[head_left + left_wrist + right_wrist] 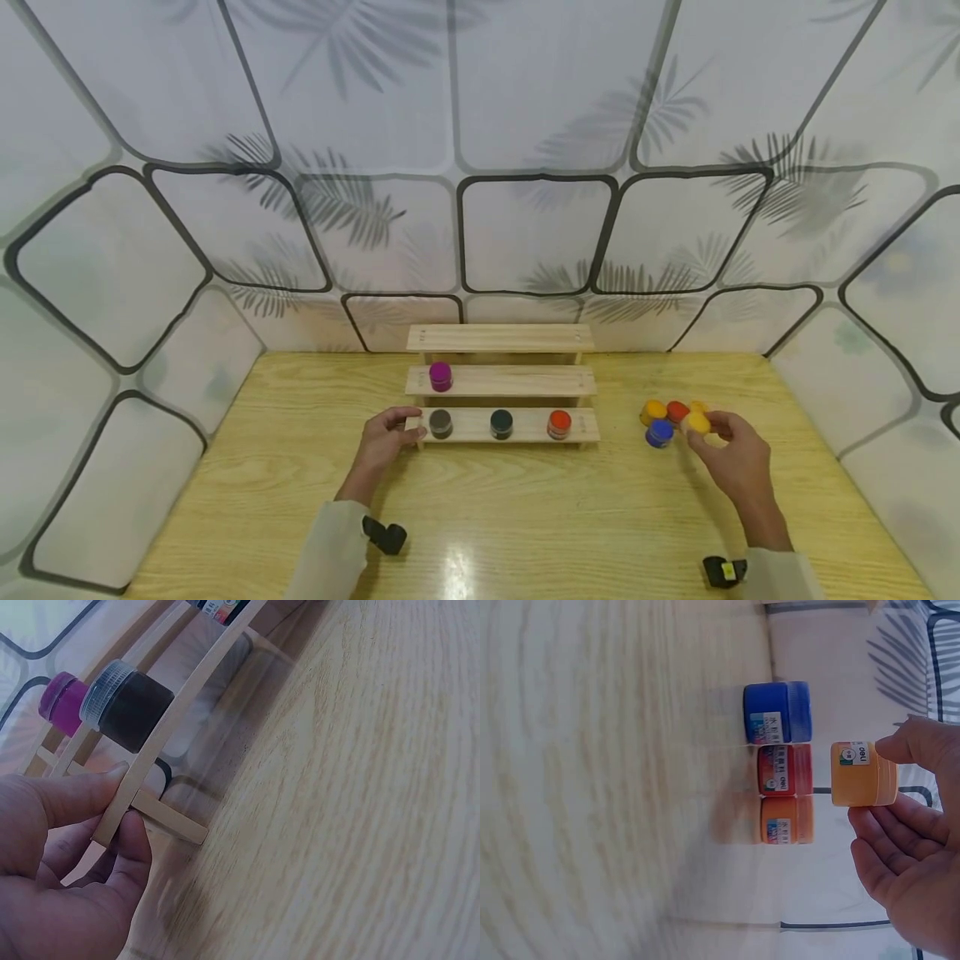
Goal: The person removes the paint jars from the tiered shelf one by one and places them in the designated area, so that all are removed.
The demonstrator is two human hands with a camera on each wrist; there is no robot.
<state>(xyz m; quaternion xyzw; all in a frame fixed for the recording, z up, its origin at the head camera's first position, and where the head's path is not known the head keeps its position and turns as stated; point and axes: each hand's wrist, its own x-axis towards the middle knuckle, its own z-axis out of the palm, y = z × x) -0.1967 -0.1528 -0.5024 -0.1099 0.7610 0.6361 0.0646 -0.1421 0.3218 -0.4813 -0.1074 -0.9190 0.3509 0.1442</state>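
Note:
My left hand (385, 437) pinches the left end of the lowest step of a three-tier wooden rack (465, 437), thumb above and fingers beneath. On that step stand a black paint jar (135, 709), a dark green paint jar (502, 424) and an orange-red paint jar (559, 424). A purple paint jar (440, 376) is on the middle step's left end. Held between thumb and fingers of my right hand (738, 458) is a yellow paint jar (861, 774), raised off the table beside a blue jar (767, 712), a red jar (777, 769) and an orange jar (778, 820).
Another yellow-orange jar (653, 412) stands at the left of the loose group, right of the rack. The wood-grain table (510, 508) ends at patterned fabric walls (536, 233) behind and on both sides. The rack's top step (500, 337) is close to the back wall.

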